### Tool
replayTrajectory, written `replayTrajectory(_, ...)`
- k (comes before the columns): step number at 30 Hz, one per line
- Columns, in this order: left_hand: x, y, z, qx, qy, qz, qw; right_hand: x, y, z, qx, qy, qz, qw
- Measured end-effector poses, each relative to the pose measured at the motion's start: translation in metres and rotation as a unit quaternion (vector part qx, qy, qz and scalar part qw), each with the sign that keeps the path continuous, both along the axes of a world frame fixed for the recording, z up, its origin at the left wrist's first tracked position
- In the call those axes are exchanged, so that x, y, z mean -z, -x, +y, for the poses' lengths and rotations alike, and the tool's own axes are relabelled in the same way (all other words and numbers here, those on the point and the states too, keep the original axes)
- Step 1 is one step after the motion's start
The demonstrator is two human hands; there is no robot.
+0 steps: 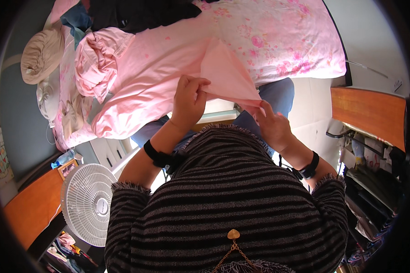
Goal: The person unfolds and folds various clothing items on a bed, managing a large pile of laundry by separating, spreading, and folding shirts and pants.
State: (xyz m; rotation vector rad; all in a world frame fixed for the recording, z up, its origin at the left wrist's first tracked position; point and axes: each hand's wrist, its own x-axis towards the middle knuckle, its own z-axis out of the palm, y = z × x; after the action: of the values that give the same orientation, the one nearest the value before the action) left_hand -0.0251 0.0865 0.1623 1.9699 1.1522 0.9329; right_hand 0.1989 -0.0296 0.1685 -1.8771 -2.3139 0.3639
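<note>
A plain pink cloth (153, 73), perhaps a bed cover, spreads over the bed before me and hangs over its near edge. My left hand (190, 99) pinches its edge between thumb and forefinger. Farther right along the same edge, my right hand (274, 126) grips a corner, its fingers partly hidden by the fabric. Between my hands the edge is drawn up into a pointed, folded flap (225, 73). Under the pink cloth and to its right lies a floral pink sheet (276, 41).
On the bed's left are a crumpled pink garment (97, 65), a beige bundle (42, 56) and black clothing (140, 13) at the back. A white fan (89, 204) stands close by my left arm. To the right, a wooden panel (369, 114) rises above hanging clothes (372, 191).
</note>
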Motion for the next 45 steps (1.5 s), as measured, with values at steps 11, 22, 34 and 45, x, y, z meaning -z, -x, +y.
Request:
replayTrajectory(11, -0.007, 0.0, -0.012, 0.091, -0.043, 0.033, 0.994, 0.015, -0.002, -0.004, 0.003, -0.027, -0.022, 0.999)
replayTrajectory(22, -0.045, -0.005, 0.064, 0.013, 0.296, -0.226, 0.928, -0.03, -0.009, 0.023, -0.071, 0.003, 0.144, 0.987)
replayTrajectory(34, -0.038, -0.054, 0.05, 0.223, 0.364, -0.103, 0.898, -0.058, -0.036, 0.039, 0.029, 0.045, 0.357, 0.933)
replayTrajectory(45, -0.034, -0.054, 0.008, 0.309, 0.097, 0.028, 0.946, -0.063, -0.022, 0.039, -0.028, 0.014, 0.368, 0.929)
